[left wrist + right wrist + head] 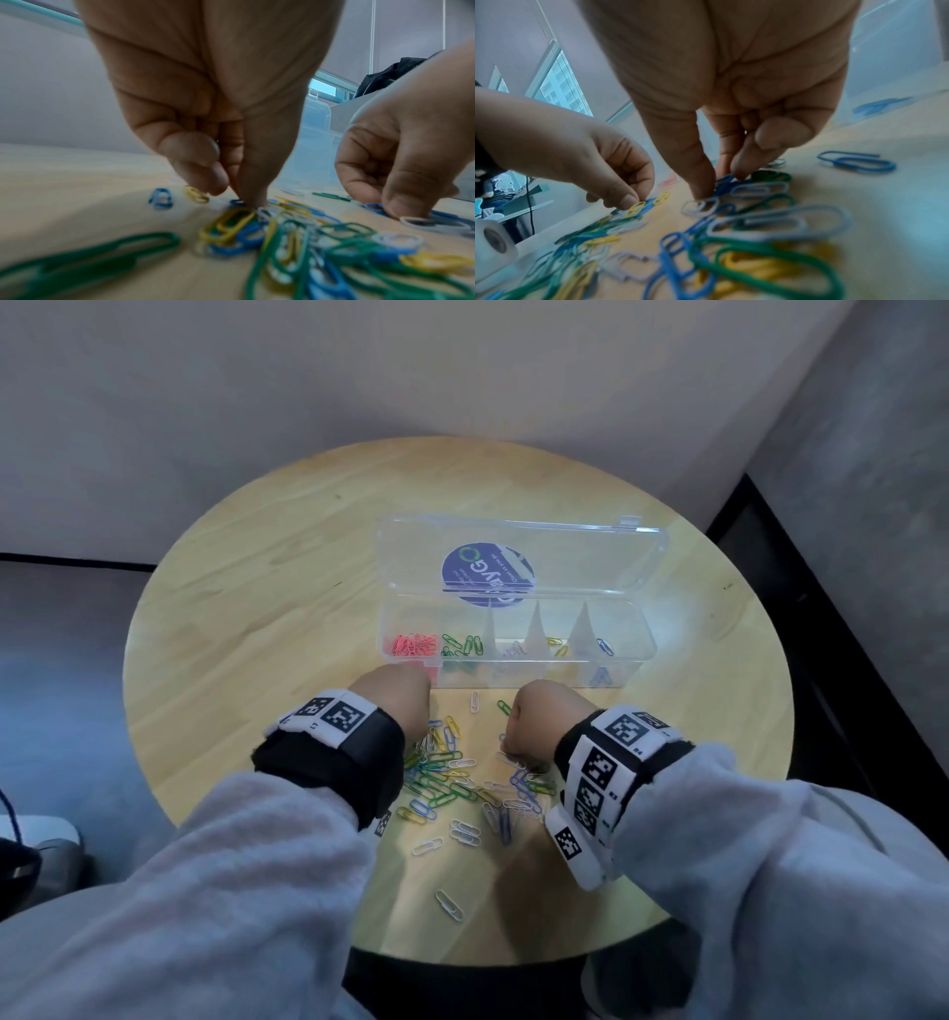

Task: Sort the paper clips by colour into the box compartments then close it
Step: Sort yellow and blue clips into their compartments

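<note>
so box [518,654] long axis runs l-r, lid open; both hands [395,695] [539,716] fingertips pinched down into clip pile [452,778], what's held unclear.

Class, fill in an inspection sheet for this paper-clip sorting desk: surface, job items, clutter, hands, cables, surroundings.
Surface: round wooden table.
Job items: clear box, lid open; red, green, white, yellow, blue clips sorted inside. Mixed clip pile on the table, no red seen.
Clutter: nothing seen.
Hands: left hand fingertips down in the pile; right hand pinching at a blue clip.
Cables: dark cable at far left.
Surroundings: pale wall, grey floor.
</note>
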